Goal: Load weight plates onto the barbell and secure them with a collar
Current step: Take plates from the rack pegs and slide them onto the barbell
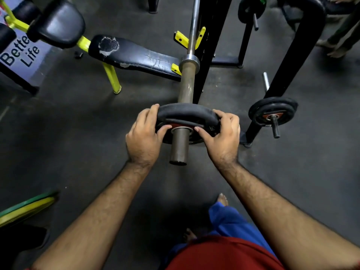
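A black rubber weight plate [187, 114] with a red hub is threaded on the barbell sleeve [186, 84], a short way in from the sleeve's near end [178, 151]. My left hand [143, 137] grips the plate's left rim. My right hand [222, 133] holds its right rim, thumbs resting on the near face. The chrome bar [192, 30] rests in a yellow hook of the black rack [206, 45]. The stretch of sleeve up to the inner shoulder [189, 62] is bare. No collar is in view.
A worn black bench [134, 55] with yellow legs lies left of the bar. A plate storage rack [292, 61] stands on the right with a black plate [272, 112] on a peg. Yellow and green plates [25, 209] lie at lower left. Another person's feet [331, 47] are far right.
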